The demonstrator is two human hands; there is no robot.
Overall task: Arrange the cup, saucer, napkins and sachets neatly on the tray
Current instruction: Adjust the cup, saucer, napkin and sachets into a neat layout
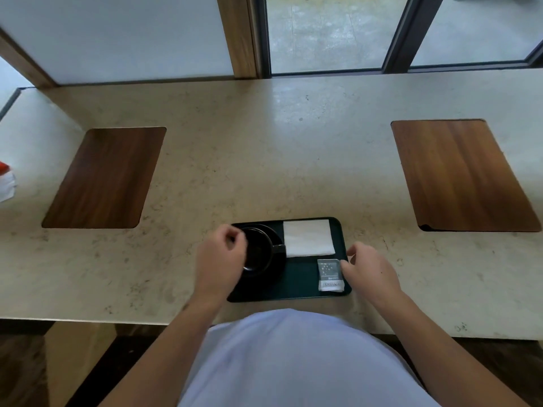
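A black tray (pixel 302 284) lies on the counter just in front of me. On its left half a black cup (pixel 260 252) stands on a black saucer (pixel 276 235), its handle pointing right. A white folded napkin (pixel 308 237) lies flat in the far right corner. A grey sachet (pixel 329 274) lies in the near right corner. My left hand (pixel 220 259) hovers over the cup's left rim with fingers loosely curled and holding nothing. My right hand (pixel 371 273) touches the sachet's right edge with its fingertips at the tray's right rim.
Two dark wooden inlays are set in the beige stone counter, one at far left (pixel 105 177) and one at far right (pixel 461 174). A red and white object (pixel 6 183) shows at the left edge. Windows stand behind the counter.
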